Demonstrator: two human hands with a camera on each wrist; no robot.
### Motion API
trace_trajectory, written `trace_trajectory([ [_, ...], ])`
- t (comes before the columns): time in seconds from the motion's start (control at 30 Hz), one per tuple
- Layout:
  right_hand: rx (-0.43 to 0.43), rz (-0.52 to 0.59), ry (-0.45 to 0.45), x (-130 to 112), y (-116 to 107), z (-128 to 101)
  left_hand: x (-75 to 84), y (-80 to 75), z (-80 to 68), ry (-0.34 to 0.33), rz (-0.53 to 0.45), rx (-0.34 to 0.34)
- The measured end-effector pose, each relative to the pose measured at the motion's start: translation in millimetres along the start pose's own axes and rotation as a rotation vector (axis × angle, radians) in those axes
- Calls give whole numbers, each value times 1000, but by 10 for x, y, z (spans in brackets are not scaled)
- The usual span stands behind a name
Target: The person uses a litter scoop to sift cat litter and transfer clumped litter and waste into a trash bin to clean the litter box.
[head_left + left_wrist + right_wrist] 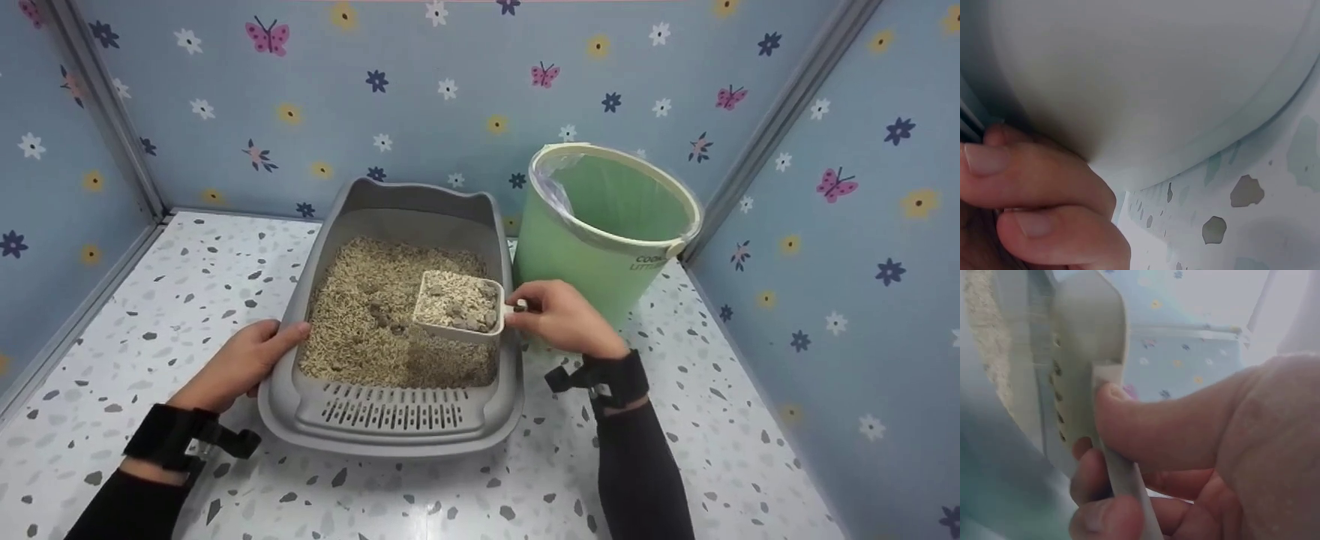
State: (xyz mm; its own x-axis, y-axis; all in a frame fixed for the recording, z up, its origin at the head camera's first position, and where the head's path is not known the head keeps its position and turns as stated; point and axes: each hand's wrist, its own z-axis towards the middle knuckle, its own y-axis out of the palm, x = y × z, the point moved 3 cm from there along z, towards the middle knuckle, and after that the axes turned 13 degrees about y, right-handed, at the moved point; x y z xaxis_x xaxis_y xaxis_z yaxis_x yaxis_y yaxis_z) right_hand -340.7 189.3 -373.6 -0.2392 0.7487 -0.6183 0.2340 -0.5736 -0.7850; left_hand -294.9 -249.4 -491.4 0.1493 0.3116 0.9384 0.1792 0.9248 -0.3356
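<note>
Scoop loaded over the litter box

The right hand (561,319) pinches the scoop (459,302) by its handle, holding it full of litter and dark clumps at centre frame; the left hand (244,361) grips the grey litter box (390,420) at its left rim. Green bin (600,232) stands upper right on the speckled bench (187,285).

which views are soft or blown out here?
Head view: sharp and evenly lit, the litter box, scoop and green bin all read clearly. Left wrist view: the box wall fills the frame, soft. Right wrist view: right hand and scoop handle blurred, upper right washed out.
</note>
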Motion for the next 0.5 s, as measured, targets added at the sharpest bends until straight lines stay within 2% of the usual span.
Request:
trace_trajectory([
  [0.2, -39, 10, -14, -27, 34, -15, -32, 3, 8, -9, -4, 2],
  [0.37, -5, 33, 22, -17, -18, -66, -22, 24, 18, 3, -5, -2],
  [0.5, -30, 22, -6, -38, 4, -36, -5, 24, 16, -1, -2, 1],
])
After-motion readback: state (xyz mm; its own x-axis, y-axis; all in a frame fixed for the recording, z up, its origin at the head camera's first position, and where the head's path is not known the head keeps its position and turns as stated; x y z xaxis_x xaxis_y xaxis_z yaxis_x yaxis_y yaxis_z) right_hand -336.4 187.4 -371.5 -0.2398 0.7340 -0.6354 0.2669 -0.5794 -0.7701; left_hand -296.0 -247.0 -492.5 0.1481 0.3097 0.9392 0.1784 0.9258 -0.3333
